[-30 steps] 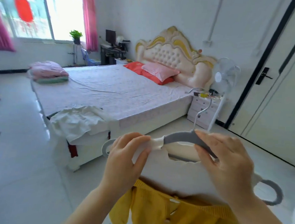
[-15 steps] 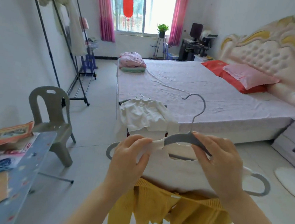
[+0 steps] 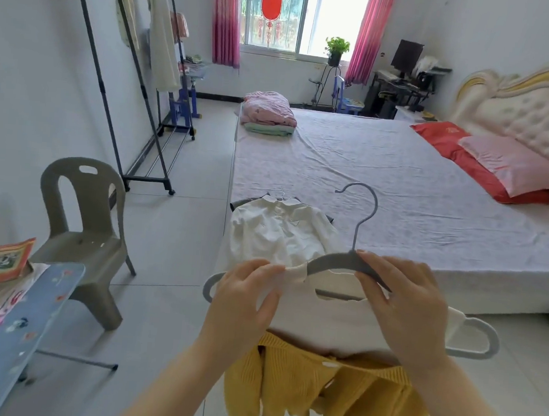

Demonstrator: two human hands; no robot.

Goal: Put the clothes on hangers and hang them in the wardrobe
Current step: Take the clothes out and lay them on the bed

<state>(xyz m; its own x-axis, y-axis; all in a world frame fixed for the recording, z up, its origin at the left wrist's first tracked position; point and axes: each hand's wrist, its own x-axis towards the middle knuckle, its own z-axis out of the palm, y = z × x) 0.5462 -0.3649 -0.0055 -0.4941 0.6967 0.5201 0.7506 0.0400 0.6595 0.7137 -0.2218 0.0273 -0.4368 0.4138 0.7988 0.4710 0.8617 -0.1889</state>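
While both hands work in front of the chest, the grey velvet-look clothes hanger with a curved metal hook (image 3: pixel 334 265) is held level in mid-air, its hook pointing up toward the bed. The left hand (image 3: pixel 243 300) pinches the cream knit neckline of the white-and-mustard-yellow knit garment (image 3: pixel 333 324) between thumb and fingers, right at the hanger's left shoulder. The right hand (image 3: pixel 407 303) is closed over the hanger's right shoulder and the cream fabric beneath it, fingers curled across the top edge. The garment is draped over the hanger; its cream upper part spreads between the hands and its yellow ribbed lower part hangs down below the wrists. The hanger's looped ends stick out past the fabric on both sides.

Behind the hands, a white collared blouse on a thin wire hanger (image 3: pixel 278 231) lies on the near corner of the wide bed with a pale lilac sheet (image 3: pixel 399 191). To the left, against the wall, stands a black metal garment rack on wheels (image 3: pixel 137 98) with pale clothes hanging near its top. A grey-brown plastic chair (image 3: pixel 84 225) stands between the rack and a blue patterned ironing board (image 3: pixel 10 334) at the lower left edge.
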